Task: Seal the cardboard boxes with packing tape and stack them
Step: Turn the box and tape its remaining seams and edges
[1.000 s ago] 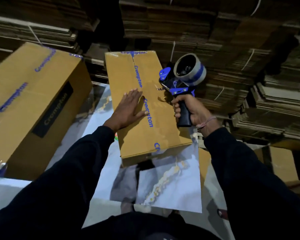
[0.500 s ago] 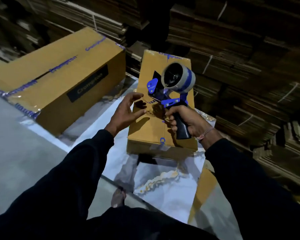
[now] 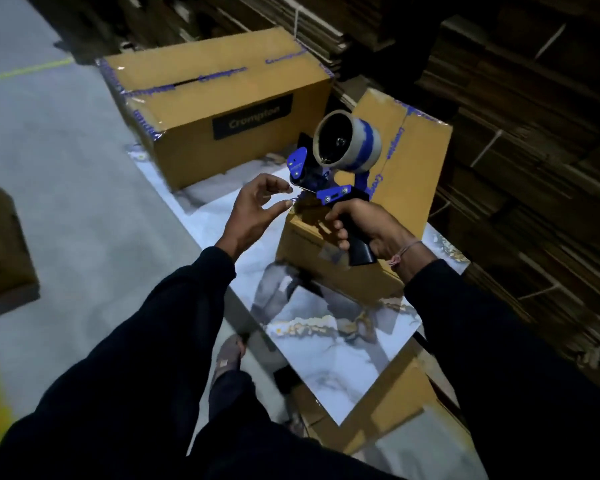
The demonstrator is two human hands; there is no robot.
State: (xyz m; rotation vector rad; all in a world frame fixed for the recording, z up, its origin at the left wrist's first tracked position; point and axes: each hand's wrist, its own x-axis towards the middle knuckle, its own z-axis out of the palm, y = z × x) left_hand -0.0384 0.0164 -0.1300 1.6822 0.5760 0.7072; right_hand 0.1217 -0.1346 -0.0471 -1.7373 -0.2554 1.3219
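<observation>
My right hand (image 3: 368,226) grips the black handle of a blue tape dispenser (image 3: 329,168) with a roll of printed tape, held above a small taped cardboard box (image 3: 413,161). My left hand (image 3: 253,209) is raised beside the dispenser's blade, thumb and forefinger close together at the loose tape end. Whether they pinch the tape I cannot tell. The small box rests on a marble-patterned table (image 3: 329,344). A larger taped box (image 3: 219,98) labelled Crompton sits further back on the table's far left.
Stacks of flat cardboard sheets (image 3: 534,150) fill the right and back. Grey floor (image 3: 66,202) lies to the left, with another box (image 3: 4,251) at the left edge. My foot (image 3: 227,355) shows below the table edge. Cardboard (image 3: 378,417) lies under the table.
My left hand lifted off the small box's top and came up to the dispenser's blade. The view swung left, so both boxes now appear further right and back.
</observation>
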